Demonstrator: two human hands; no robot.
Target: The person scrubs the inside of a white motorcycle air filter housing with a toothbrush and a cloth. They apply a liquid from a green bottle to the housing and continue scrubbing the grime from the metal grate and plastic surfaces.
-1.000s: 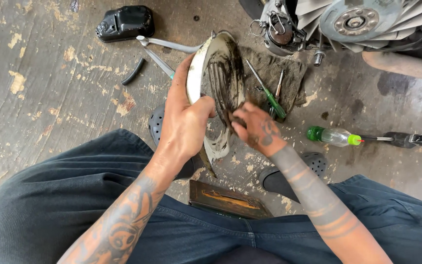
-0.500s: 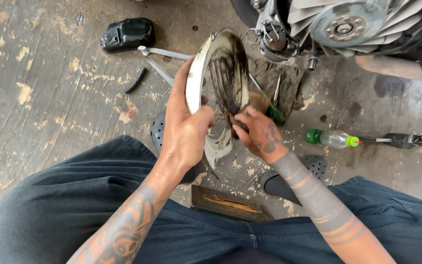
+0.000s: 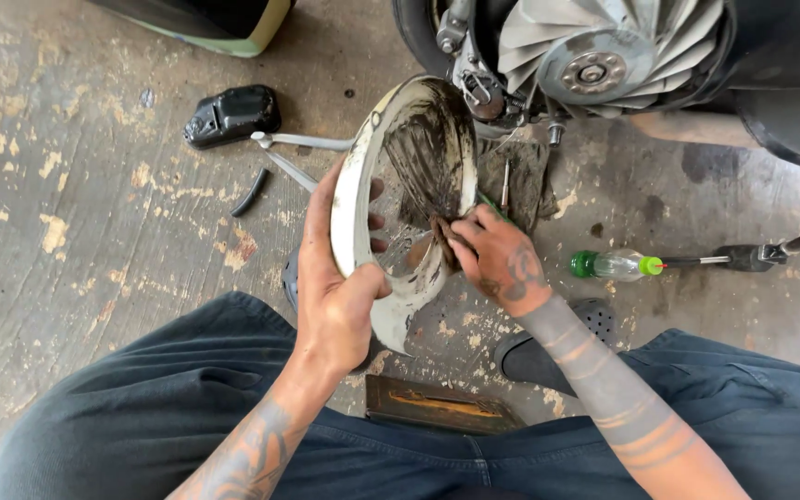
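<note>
White metal, greasy inside: the round cover [image 3: 377,199] stands on edge between the knees, at about 12 o'clock from the seated person. Left hand [image 3: 335,296] is clamped on its lower rim, fingers curled through the opening. Right hand [image 3: 497,264] pinches a dirty rag [image 3: 442,236] against the blackened inner face. To my eye, good wiping here wants the rim held steady and the strokes kept to the grimy patch. A plastic bottle [image 3: 618,266] lies at 3 o'clock, a black casing [image 3: 231,116] at 10 o'clock.
</note>
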